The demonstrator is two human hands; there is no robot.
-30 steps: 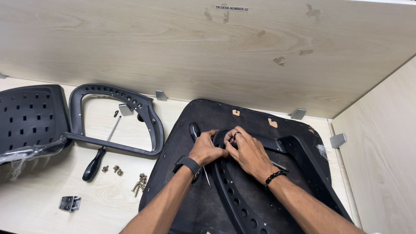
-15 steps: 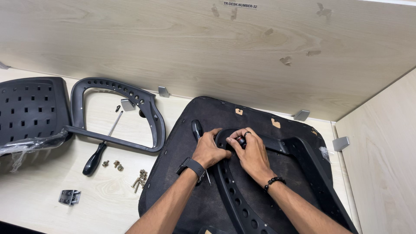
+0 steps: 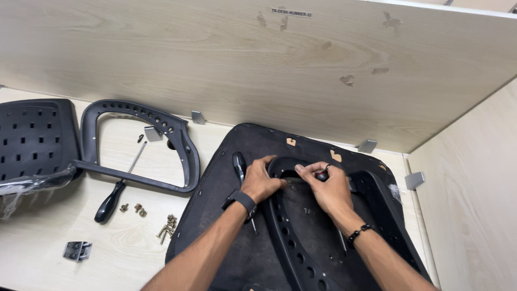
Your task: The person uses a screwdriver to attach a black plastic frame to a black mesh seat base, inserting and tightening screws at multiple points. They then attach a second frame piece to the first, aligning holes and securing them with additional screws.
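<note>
**Hands staying on the armrest atop the seat**

On the seat (image 3: pixel 253 242), which is lying upside down on the desk (image 3: pixel 48 253), both hands are pressing a black armrest (image 3: pixel 285 237) whose curved top loops between them. The left hand (image 3: pixel 262 180) is curling its fingers over the loop's left side, gripping it. The right hand (image 3: pixel 326 188) is pinching closed at the loop's right end; what its fingertips are holding is too small to tell. Compared with half a second ago, the hands are keeping nearly the same grip, the right fingers having crept slightly inward along the loop, and the seat is lying unmoved.

Just beside the left hand, a dark-handled tool (image 3: pixel 238 164) is resting on the seat. Left of the seat, a second armrest (image 3: pixel 183 145) is lying flat, a screwdriver (image 3: pixel 116 196) crossing its opening, with screws (image 3: pixel 167 226) near the seat's edge and a small bracket (image 3: pixel 77 251) further left. Far left of the seat, a perforated backrest (image 3: pixel 32 140) is sitting partly wrapped in plastic.
</note>
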